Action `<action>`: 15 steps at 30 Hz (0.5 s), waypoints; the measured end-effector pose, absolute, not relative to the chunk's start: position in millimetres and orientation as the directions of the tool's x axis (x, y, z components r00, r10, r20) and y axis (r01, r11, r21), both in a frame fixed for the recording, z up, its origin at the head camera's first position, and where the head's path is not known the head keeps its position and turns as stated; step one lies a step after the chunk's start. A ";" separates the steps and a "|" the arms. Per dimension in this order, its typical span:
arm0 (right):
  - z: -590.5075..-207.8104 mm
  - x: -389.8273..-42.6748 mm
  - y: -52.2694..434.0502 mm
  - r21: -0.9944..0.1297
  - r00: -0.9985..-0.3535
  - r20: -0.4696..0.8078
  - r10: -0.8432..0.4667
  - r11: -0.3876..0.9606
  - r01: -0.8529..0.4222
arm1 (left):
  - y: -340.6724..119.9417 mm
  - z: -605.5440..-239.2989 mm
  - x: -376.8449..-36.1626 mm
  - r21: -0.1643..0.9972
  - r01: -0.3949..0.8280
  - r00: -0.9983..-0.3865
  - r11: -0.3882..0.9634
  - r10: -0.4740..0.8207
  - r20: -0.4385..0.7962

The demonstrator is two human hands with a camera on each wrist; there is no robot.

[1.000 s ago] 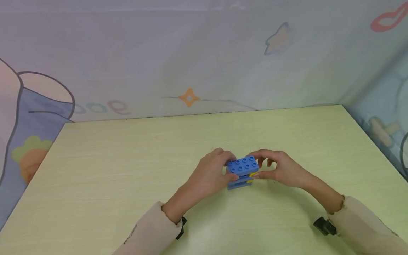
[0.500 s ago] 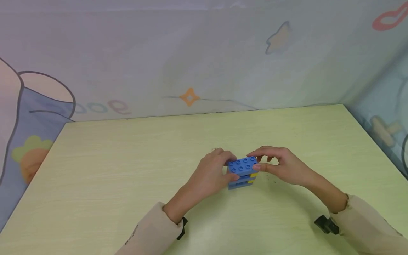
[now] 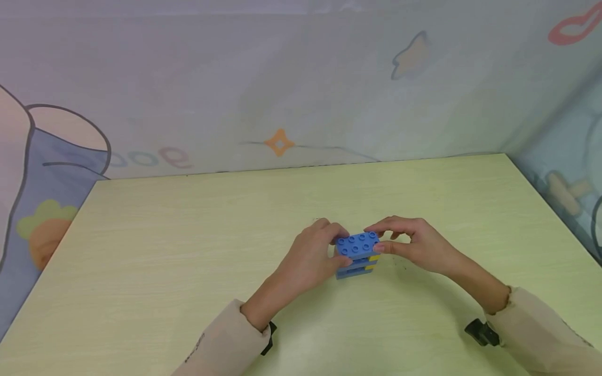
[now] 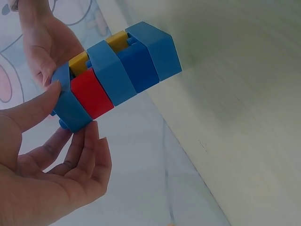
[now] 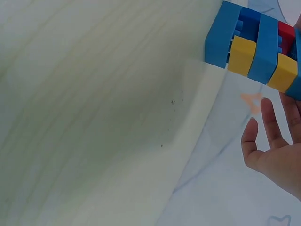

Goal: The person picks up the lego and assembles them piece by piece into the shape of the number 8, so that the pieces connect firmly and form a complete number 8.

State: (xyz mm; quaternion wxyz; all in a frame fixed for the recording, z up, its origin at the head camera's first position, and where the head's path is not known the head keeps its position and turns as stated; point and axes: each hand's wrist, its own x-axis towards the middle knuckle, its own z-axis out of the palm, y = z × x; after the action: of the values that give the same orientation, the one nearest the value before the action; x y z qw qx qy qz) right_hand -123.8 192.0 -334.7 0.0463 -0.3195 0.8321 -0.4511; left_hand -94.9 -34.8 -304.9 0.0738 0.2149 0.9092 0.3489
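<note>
hands unchanged since half a second ago: left hand (image 3: 314, 256) grips the brick stack (image 3: 358, 256) standing on the worktop (image 3: 188, 250), right hand (image 3: 416, 244) fingers pinch its top blue brick (image 3: 358, 244); stack barely shifted.

Soft, even, slightly hazy light fills the head view, with low contrast and pale colours. Faint shadows lie on the bench (image 3: 188, 250) beneath both forearms. The wrist views are dimmer and tilted, with the bench surface softly blurred. No glare.
</note>
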 end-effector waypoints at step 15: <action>-351.9 -116.2 189.2 -0.821 -0.840 0.265 -0.473 0.346 -0.453 | -36.4 -310.4 -90.8 0.669 0.348 -0.900 0.657 0.433 0.044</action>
State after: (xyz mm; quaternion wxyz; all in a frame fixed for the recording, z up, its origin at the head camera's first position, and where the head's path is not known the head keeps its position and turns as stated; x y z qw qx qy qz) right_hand -116.2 189.2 -351.9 0.0098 -0.2823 0.8203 -0.4973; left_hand -90.8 -36.4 -310.4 0.0595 0.2150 0.9082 0.3541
